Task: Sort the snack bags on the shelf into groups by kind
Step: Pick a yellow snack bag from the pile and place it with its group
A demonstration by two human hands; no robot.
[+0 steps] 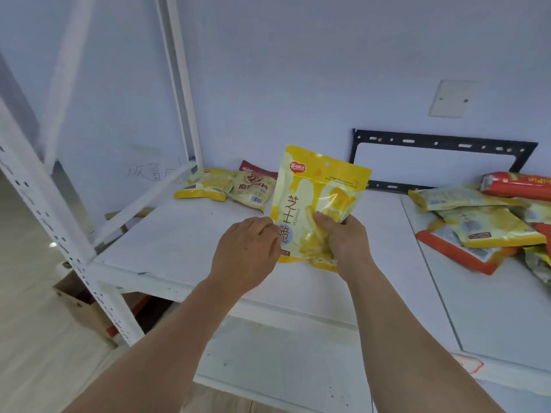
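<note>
Right hand [346, 234] fingers clench the yellow bag [320, 192]; left hand [247, 251] fingers, loosely curled, touch its edge; the slick film could slip.

Yellow snack bag [320, 192], upright above white shelf [190, 234], gripped at lower part by right hand [347, 238], with left hand [246, 251] at its left edge. Far left corner: yellow bag [205, 184] beside red-topped bag [253, 186], touching. Right: mixed pile of yellow and orange bags [489, 222]
</note>
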